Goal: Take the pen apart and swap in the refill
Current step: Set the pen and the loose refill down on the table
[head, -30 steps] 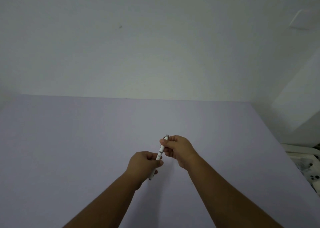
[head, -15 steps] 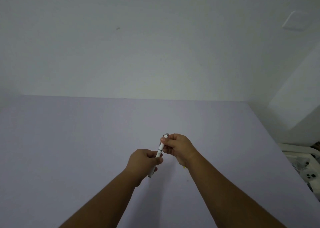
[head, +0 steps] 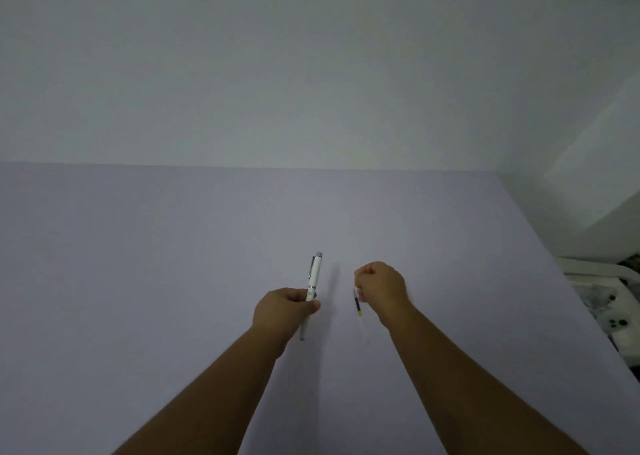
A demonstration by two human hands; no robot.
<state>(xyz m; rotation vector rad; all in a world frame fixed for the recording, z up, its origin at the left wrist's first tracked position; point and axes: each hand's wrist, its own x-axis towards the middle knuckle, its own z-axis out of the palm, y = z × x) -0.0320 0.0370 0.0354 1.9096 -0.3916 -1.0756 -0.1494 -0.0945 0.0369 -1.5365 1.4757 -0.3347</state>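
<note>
My left hand is closed around a white pen, gripping it near its middle. The pen stands nearly upright, its clip and grey push button at the top, its tip poking out below my fist. My right hand has its fingers closed on a thin refill, which hangs down from the fist. The refill has a dark blue section, a small yellow band and a pale lower end. The two hands are apart above the lilac table.
A plain white wall rises behind the table. Past the table's right edge sits a white object with a dark patterned item. A white box-like shape stands at the right.
The hands were together on the pen; now they have drawn apart. My right hand moved right and holds a refill, while the left keeps the pen.
</note>
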